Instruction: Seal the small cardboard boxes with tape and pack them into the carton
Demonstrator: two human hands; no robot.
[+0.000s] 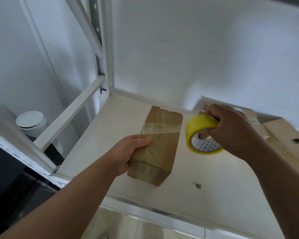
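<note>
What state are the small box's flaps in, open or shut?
Shut: on the small box the flaps meet flat along the centre seam, and a clear tape strip stretches from it to the tape roll.

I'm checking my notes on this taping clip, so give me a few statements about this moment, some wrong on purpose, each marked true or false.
1. The left hand grips the small box at its left side. True.
2. The right hand holds a blue tape roll. False: the tape roll is yellow.
3. A strip of tape stretches from the roll across the top of the box. True.
4. The small box stands inside the carton. False: it lies on the white shelf, to the left of the carton.
</note>
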